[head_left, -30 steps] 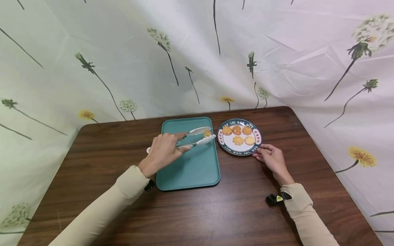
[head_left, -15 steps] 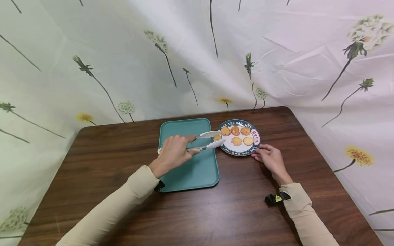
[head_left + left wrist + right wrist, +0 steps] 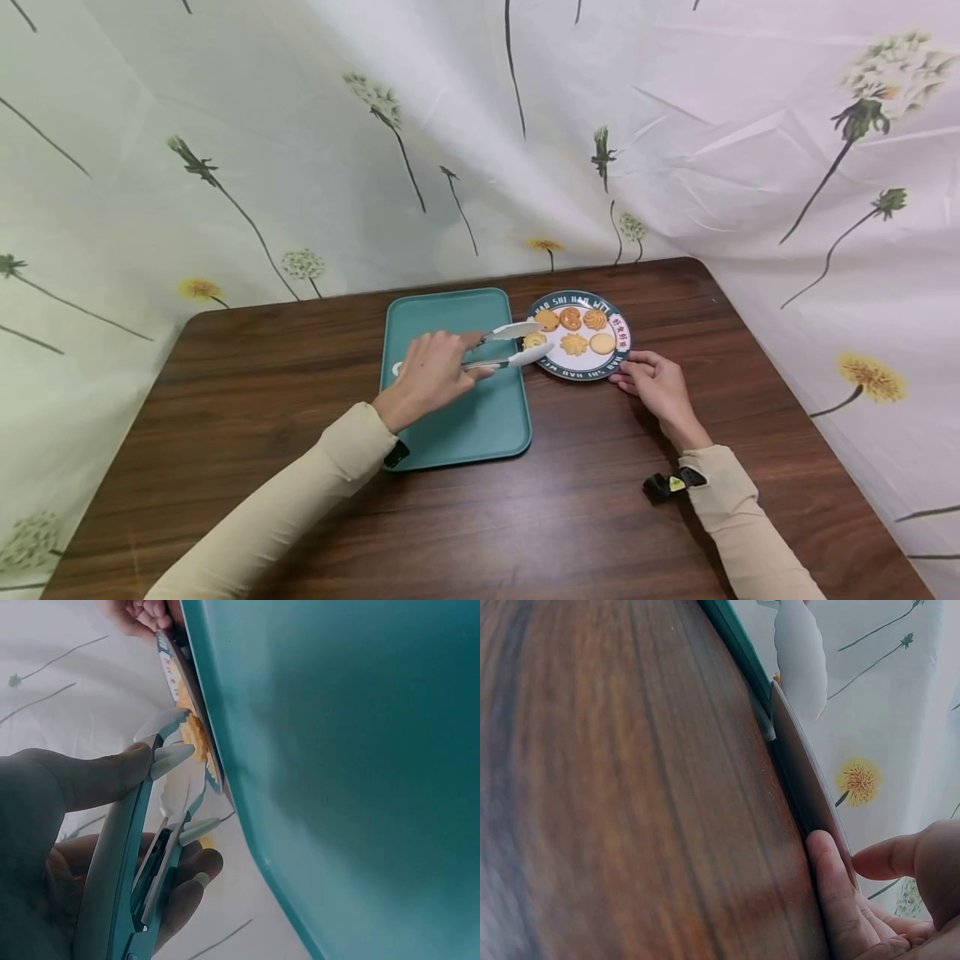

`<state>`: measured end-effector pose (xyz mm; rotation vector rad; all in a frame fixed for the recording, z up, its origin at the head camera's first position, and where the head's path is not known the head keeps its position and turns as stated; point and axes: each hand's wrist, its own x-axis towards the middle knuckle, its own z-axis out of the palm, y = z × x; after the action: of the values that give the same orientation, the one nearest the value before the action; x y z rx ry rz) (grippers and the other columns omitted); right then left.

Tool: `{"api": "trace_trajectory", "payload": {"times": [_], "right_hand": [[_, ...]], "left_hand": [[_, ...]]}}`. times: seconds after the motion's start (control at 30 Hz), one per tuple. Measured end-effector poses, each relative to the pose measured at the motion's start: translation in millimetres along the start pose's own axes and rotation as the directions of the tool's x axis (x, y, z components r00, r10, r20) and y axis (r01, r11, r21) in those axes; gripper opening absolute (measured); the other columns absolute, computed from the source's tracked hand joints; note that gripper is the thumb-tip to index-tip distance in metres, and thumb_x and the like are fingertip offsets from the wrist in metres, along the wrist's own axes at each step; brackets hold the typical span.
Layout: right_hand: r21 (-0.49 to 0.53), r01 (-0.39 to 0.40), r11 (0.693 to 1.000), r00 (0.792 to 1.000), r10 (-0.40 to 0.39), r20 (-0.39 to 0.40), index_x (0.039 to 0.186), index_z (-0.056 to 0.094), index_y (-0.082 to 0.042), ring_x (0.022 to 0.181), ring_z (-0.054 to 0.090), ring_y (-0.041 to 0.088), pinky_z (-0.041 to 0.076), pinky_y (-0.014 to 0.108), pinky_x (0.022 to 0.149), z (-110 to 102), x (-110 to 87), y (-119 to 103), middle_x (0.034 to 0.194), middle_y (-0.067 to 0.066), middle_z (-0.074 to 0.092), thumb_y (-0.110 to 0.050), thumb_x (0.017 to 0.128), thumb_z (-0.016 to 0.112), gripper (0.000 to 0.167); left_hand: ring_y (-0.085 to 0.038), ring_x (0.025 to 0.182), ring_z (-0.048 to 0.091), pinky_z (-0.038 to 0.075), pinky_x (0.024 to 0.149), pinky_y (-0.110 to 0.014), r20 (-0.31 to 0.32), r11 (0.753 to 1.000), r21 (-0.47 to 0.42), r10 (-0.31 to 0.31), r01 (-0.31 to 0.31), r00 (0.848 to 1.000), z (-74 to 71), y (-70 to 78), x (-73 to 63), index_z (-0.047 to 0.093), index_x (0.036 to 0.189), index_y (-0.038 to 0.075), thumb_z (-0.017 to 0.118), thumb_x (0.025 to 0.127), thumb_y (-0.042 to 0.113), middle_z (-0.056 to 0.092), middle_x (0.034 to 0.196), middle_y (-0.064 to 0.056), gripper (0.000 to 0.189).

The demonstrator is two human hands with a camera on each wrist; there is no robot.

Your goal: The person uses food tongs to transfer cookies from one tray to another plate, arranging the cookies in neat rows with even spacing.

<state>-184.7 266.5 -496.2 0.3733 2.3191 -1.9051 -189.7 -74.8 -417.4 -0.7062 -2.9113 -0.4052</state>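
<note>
My left hand (image 3: 431, 375) grips a pair of metal tongs (image 3: 531, 356) with white tips, reaching over the teal tray (image 3: 468, 425). The tongs' tips are spread on either side of a flower-shaped cookie (image 3: 534, 340) at the left of the round plate (image 3: 576, 374). In the left wrist view, thumb and fingers lie on opposite arms of the tongs (image 3: 120, 847), beside the cookies (image 3: 195, 737). My right hand (image 3: 660, 387) pinches the plate's right rim, thumb above and fingers beneath, as the right wrist view shows. Several other cookies (image 3: 574, 344) lie on the plate.
The tray stands directly left of the plate on a dark wooden table (image 3: 480, 525). Behind the table hangs a white cloth (image 3: 315, 167) printed with dandelions. Bare wood lies in front of the tray and plate.
My left hand has moved right with the tongs, bringing the flower-shaped cookie from over the tray to the plate's left side. My right hand stays at the plate's rim.
</note>
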Motion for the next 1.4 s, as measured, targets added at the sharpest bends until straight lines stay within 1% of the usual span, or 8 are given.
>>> {"api": "trace_trajectory", "payload": {"times": [0.4, 0.6, 0.83, 1.0, 1.13, 1.3, 1.33, 1.4], "right_hand": [[-0.001, 0.001, 1.000, 1.000, -0.001, 0.000, 0.141, 0.053, 0.009, 0.079, 0.074, -0.002, 0.059, 0.017, 0.078, 1, -0.9, -3, 0.108, 0.011, 0.079, -0.013, 0.107, 0.057, 0.041], [-0.008, -0.006, 1.000, 1.000, 0.006, -0.001, 0.142, 0.053, 0.008, 0.080, 0.073, -0.002, 0.059, 0.017, 0.079, 1, -0.8, -7, 0.112, 0.013, 0.078, -0.016, 0.107, 0.057, 0.043], [-0.022, -0.010, 1.000, 1.000, 0.010, -0.004, 0.142, 0.053, 0.008, 0.080, 0.073, -0.002, 0.059, 0.017, 0.079, 2, -0.4, -9, 0.118, 0.018, 0.077, -0.017, 0.107, 0.057, 0.043], [-0.020, -0.006, 1.000, 1.000, 0.006, 0.001, 0.142, 0.052, 0.008, 0.081, 0.074, -0.002, 0.059, 0.017, 0.079, 4, 0.9, -8, 0.120, 0.020, 0.076, -0.017, 0.107, 0.058, 0.043], [-0.019, -0.012, 1.000, 1.000, 0.012, -0.001, 0.143, 0.051, 0.008, 0.081, 0.074, -0.002, 0.059, 0.017, 0.079, 4, 0.9, -6, 0.120, 0.021, 0.075, -0.017, 0.107, 0.057, 0.044], [-0.011, -0.008, 1.000, 1.000, 0.008, -0.001, 0.143, 0.051, 0.009, 0.080, 0.074, -0.003, 0.059, 0.017, 0.079, 2, 1.0, -2, 0.117, 0.017, 0.077, -0.016, 0.107, 0.057, 0.044], [-0.007, -0.006, 1.000, 1.000, 0.006, -0.001, 0.143, 0.051, 0.009, 0.080, 0.074, -0.003, 0.059, 0.017, 0.079, 2, 1.1, -2, 0.116, 0.016, 0.077, -0.016, 0.107, 0.057, 0.044], [-0.003, -0.007, 1.000, 1.000, 0.007, 0.002, 0.143, 0.051, 0.009, 0.080, 0.074, -0.003, 0.059, 0.017, 0.079, 1, 0.9, 0, 0.114, 0.014, 0.078, -0.016, 0.107, 0.057, 0.044]], "left_hand": [[-0.010, 0.053, 0.022, 0.019, 0.045, -0.025, 0.051, 1.000, -0.015, -0.026, 0.027, 0.998, -1.8, 7.8, 6.8, 0.076, 0.124, 0.007, 0.081, 0.092, 0.042, 0.031, 0.059, 0.006, 0.048], [-0.010, 0.053, 0.019, 0.018, 0.044, -0.025, 0.057, 0.999, -0.009, -0.042, 0.042, 0.998, -2.8, 9.0, 8.3, 0.076, 0.126, 0.007, 0.080, 0.092, 0.042, 0.026, 0.061, 0.005, 0.049], [-0.010, 0.053, 0.020, 0.018, 0.044, -0.024, 0.044, 0.999, -0.009, -0.053, 0.053, 0.998, -6.6, 7.3, 6.8, 0.073, 0.130, 0.006, 0.082, 0.090, 0.042, 0.027, 0.061, 0.005, 0.054], [-0.010, 0.051, 0.024, 0.020, 0.044, -0.025, 0.031, 0.997, -0.025, -0.070, 0.071, 0.997, -11.1, 2.2, 3.9, 0.072, 0.132, 0.006, 0.083, 0.089, 0.043, 0.031, 0.059, 0.004, 0.058], [-0.012, 0.050, 0.031, 0.022, 0.044, -0.025, 0.016, 0.996, -0.034, -0.084, 0.085, 0.996, -12.4, -3.7, 0.7, 0.069, 0.136, 0.007, 0.083, 0.088, 0.046, 0.044, 0.059, 0.001, 0.063], [-0.013, 0.050, 0.033, 0.024, 0.045, -0.026, -0.007, 0.991, -0.083, -0.106, 0.105, 0.994, -11.6, -14.8, -7.8, 0.064, 0.142, 0.007, 0.084, 0.086, 0.049, 0.050, 0.058, 0.000, 0.073], [-0.013, 0.050, 0.032, 0.023, 0.045, -0.026, -0.010, 0.989, -0.095, -0.115, 0.113, 0.993, -11.8, -17.2, -10.4, 0.063, 0.143, 0.006, 0.084, 0.086, 0.050, 0.048, 0.057, 0.000, 0.075], [-0.013, 0.049, 0.034, 0.025, 0.044, -0.026, -0.018, 0.984, -0.117, -0.138, 0.135, 0.990, -12.0, -23.5, -16.0, 0.061, 0.145, 0.005, 0.085, 0.085, 0.051, 0.053, 0.058, -0.001, 0.079]]}}
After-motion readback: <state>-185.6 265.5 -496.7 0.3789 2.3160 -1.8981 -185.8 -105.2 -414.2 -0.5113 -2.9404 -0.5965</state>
